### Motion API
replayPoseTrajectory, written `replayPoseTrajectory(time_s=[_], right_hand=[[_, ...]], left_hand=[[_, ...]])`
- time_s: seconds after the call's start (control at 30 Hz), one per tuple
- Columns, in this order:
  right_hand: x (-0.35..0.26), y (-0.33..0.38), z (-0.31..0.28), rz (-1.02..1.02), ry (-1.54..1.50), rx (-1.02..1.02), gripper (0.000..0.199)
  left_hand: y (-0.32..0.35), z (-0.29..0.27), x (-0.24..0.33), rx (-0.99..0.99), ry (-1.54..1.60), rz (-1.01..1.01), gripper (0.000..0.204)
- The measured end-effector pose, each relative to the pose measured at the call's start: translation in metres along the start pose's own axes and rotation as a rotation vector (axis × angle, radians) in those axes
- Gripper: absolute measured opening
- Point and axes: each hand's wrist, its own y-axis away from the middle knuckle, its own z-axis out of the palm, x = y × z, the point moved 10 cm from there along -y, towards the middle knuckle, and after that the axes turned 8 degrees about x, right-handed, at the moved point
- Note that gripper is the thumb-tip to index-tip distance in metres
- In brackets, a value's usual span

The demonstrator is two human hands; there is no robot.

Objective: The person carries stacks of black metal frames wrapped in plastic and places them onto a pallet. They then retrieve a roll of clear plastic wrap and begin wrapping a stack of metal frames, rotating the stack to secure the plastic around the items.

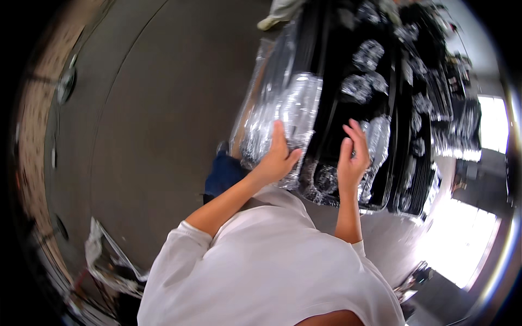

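Hands (pixel 315 157) flat on plastic-wrapped bundle (pixel 291 117)

Clear plastic bags (pixel 296 108), upper centre: glossy, crinkled film, bright glare. Black trays (pixel 331 103) beneath: smooth, shiny plastic, dark sheen. More wrapped black pieces (pixel 370 54), upper right: same glossy film, wrinkled. Left hand (pixel 277 160) flat on film; right hand (pixel 352 160) bare, over tray edge. Shirt (pixel 266 261), lower centre: white cloth, matt, soft folds. Floor (pixel 163 108), left: grey, smooth, dull. Crumpled clear plastic (pixel 106 261), lower left: shiny.
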Motion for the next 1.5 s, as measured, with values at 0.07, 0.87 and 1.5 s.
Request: replayPoseTrajectory(time_s=[0.07, 0.87, 1.5], right_hand=[[0.061, 0.020, -0.071, 0.302, 0.086, 0.269, 0.020], [0.204, 0.124, -0.093, 0.801, 0.186, -0.494, 0.086], [0.153, 0.088, -0.144, 0.275, 0.327, -0.036, 0.074]], left_hand=[[0.001, 0.006, -0.002, -0.020, 0.059, 0.013, 0.081], [0.019, 0.001, 0.002, -0.042, 0.133, -0.519, 0.069], [0.024, 0.010, 0.069, 0.206, -1.071, 0.019, 0.071]])
